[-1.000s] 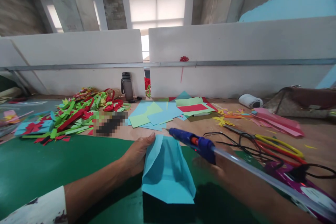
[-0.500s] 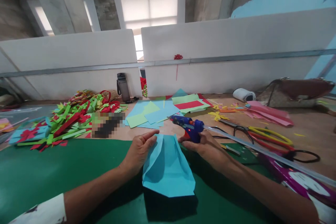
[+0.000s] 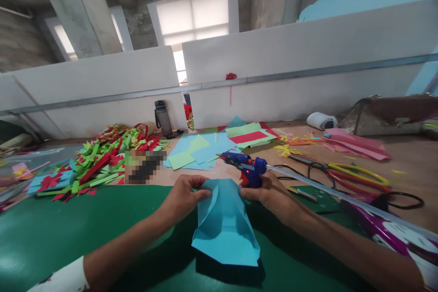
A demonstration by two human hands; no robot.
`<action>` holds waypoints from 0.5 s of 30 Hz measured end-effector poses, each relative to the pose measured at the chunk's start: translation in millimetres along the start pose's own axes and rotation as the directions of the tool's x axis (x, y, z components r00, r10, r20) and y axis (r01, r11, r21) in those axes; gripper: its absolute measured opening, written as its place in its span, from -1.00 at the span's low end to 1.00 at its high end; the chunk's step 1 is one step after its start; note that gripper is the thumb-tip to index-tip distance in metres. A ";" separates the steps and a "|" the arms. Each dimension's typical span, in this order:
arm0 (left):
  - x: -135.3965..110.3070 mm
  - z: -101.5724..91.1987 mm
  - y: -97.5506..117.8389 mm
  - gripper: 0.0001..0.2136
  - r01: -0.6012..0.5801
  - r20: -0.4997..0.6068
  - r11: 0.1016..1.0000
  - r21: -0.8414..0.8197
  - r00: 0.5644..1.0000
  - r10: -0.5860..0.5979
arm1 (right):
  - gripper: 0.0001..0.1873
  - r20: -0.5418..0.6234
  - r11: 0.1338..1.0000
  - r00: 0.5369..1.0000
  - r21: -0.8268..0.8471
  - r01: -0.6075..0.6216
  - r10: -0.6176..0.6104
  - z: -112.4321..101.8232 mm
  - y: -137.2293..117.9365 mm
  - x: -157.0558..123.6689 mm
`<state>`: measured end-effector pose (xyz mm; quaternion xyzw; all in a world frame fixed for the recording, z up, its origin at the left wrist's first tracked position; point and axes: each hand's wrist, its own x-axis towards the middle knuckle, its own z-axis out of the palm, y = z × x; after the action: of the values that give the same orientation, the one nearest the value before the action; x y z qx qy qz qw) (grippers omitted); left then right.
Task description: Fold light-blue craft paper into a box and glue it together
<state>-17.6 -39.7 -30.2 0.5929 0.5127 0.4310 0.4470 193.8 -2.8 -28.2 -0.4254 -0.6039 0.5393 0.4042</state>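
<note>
A folded light-blue paper (image 3: 224,226) stands over the green mat (image 3: 68,232) in front of me. My left hand (image 3: 183,198) pinches its upper left edge, fingers closed on the paper. My right hand (image 3: 270,194) is wrapped round the handle of a blue glue gun (image 3: 244,166) and touches the paper's upper right edge. The gun's nozzle points left, above the paper's top. A clear glue stick (image 3: 342,198) sticks out of the gun's back to the right.
Sheets of blue, green and red paper (image 3: 212,143) lie beyond the mat. A heap of green and red paper strips (image 3: 102,157) is at the left. A grey bottle (image 3: 162,118) stands by the white partition (image 3: 273,77). Scissors (image 3: 345,173), cables and pink paper (image 3: 356,148) lie at the right.
My left hand's fingers have curled from stretched out to a pinch on the paper's edge. The paper's top has bent open. The glue gun came down from mid-air and stays by the paper's right edge.
</note>
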 end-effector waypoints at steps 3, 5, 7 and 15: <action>3.5 -5.8 12.4 -0.88 -0.003 -0.088 0.999 0.053 0.996 0.007 | -0.78 0.075 0.998 0.995 0.020 0.058 -0.059 0.6 -4.4 -3.3; 4.1 -7.4 20.2 -0.88 0.045 -0.082 0.997 0.055 0.996 -0.041 | -0.77 0.085 0.997 0.993 0.023 0.078 -0.080 0.2 -4.2 -4.3; 4.0 -7.3 25.0 -0.86 0.087 -0.056 0.996 0.017 0.995 -0.086 | -0.76 0.091 0.995 0.990 0.004 0.103 -0.103 -0.6 -1.6 -4.0; 6.0 -9.6 25.0 -0.72 0.205 0.035 0.976 -0.073 0.979 -0.203 | -0.76 0.093 0.997 0.994 -0.031 0.067 -0.064 -0.3 0.4 -4.8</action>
<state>-20.8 -34.7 -3.4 0.5255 0.5478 0.3940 0.5183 195.6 -7.2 -28.7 -0.3868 -0.6445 0.5344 0.3865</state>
